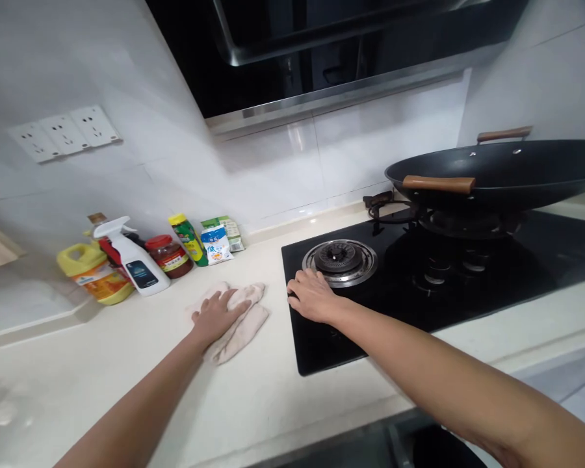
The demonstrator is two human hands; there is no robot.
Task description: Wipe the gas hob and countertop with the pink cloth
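Observation:
My left hand [218, 318] rests palm down on a pale, crumpled cleaning cloth [244, 335], its fingers bent into the fabric and the thumb out to the right. The cloth lies on the white countertop, left of the black gas hob [385, 312]. On the hob's left edge lies my right hand [312, 296], with fingers spread, slightly bent and holding nothing. It is just in front of the left burner [340, 259], which has a shiny metal ring and no pot support on it.
A large black wok [507, 172] with wooden handles sits on the right burner. Behind the left burner is a dark pot support [387, 207]. Along the wall stand a yellow jug [95, 273], a white spray bottle [139, 263], a red-lidded jar [169, 257], a green bottle [190, 239] and packets [217, 244]. A range hood [341, 52] overhangs.

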